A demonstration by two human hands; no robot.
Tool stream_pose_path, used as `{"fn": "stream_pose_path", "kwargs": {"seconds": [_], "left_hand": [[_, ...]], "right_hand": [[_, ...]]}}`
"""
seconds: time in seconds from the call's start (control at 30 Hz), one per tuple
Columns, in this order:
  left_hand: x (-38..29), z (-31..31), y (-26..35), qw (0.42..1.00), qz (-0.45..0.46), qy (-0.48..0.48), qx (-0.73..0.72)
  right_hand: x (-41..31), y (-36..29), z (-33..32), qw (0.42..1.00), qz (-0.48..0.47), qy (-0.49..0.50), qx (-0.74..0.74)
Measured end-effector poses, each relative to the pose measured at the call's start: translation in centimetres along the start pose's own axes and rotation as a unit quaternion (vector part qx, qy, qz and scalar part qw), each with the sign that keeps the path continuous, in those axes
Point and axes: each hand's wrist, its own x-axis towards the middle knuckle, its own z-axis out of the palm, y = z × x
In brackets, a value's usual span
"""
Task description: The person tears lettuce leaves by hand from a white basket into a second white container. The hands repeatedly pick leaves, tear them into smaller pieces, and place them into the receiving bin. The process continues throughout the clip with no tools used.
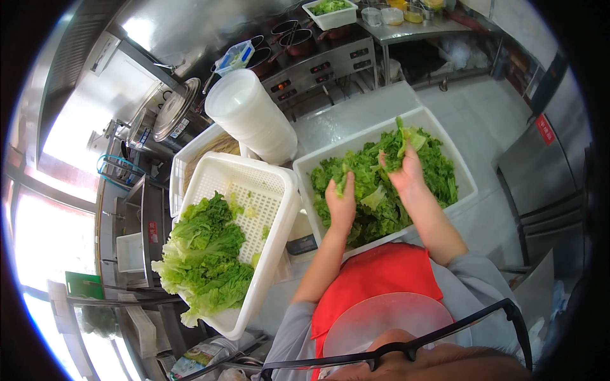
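Both my hands are above a white plastic tub (464,166) filled with torn green lettuce leaves (369,155). My left hand (341,202) pinches a small piece of leaf (342,178) between thumb and fingers, over the tub's left half. Farther right, my right hand (406,169) grips a bunch of lettuce leaves (398,143), which sticks up past the fingers. To the left, a white perforated basket (267,205) holds whole heads of leafy lettuce (209,259), piled toward its near left side. Small leaf scraps lie on the basket's bottom.
Behind the basket rises a tall stack of white round plastic containers (252,119). A dark flat device (302,245) sits between basket and tub. At the back, a stove (319,69) carries several pots and a white bin (333,18) of greens. Large lidded steel pots (176,112) stand left.
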Motion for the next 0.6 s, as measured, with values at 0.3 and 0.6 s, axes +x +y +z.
{"fn": "stream_pose_path", "kwargs": {"seconds": [0.3, 0.6], "left_hand": [[2.2, -2.5, 0.2, 0.921, -0.305, -0.204, -0.133], [1.9, -1.7, 0.3, 0.918, -0.241, -0.273, -0.158]], "right_hand": [[-3.7, -0.8, 1.1, 0.816, 0.077, -0.212, -0.532], [-4.3, -3.2, 3.3, 0.633, 0.045, -0.291, -0.716]]}}
